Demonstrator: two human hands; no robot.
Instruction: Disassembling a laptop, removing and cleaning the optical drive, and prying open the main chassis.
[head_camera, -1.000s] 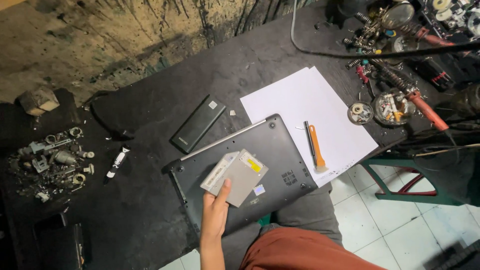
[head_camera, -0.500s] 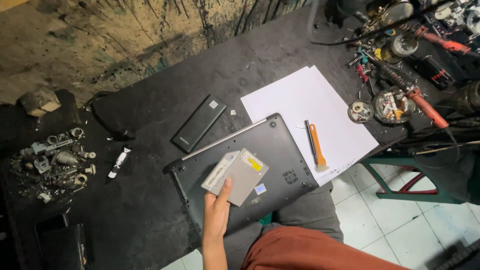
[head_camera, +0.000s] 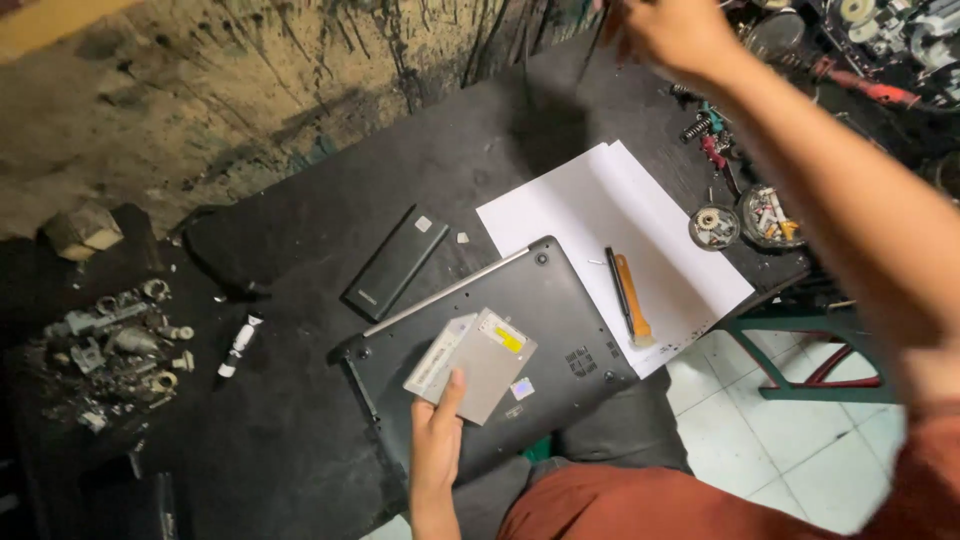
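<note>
A dark grey laptop lies upside down on the black workbench. My left hand holds a flat silver drive with a yellow sticker over the laptop's underside. My right hand is stretched out to the far top of the bench, over the clutter of tools; its fingers are partly cut off by the frame edge and look curled. Whether it holds anything is hidden.
A white sheet of paper carries a black and an orange pry tool. A black battery pack lies left of the laptop. Two small round tins of screws sit right. Metal scraps pile far left.
My right arm has come into view and reached to the top of the bench. The left hand with the drive has stayed put. The black cable at the top has shifted.
</note>
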